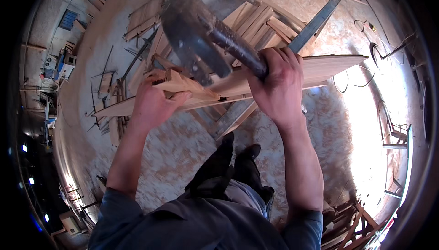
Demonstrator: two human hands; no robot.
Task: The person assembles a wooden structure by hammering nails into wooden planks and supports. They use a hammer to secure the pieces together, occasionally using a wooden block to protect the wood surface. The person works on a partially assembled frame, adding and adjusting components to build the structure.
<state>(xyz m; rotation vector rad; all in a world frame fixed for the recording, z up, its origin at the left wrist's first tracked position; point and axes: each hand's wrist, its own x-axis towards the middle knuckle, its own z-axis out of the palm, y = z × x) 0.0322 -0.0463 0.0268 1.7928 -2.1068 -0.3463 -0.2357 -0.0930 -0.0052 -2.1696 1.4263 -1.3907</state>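
My right hand (276, 81) is wrapped around the dark handle of a claw hammer (233, 42). The hammer's heavy head is raised, large and slightly blurred, and it covers part of the work below. My left hand (155, 101) grips a pale wooden block (183, 84), its thumb along the near side and its other fingers partly hidden behind the wood. The block rests on a long wooden board (334, 65) that runs from left to right in front of me. A small dark spot shows on the board by the block's right end.
A grey metal bar (315, 23) supports the board from below. Behind it lie stacked wooden planks (251, 19) and more timber to the left. My shoes (249, 151) stand on the dusty floor. Scrap wood (356, 222) lies at lower right, with a loose cable (361, 78) at right.
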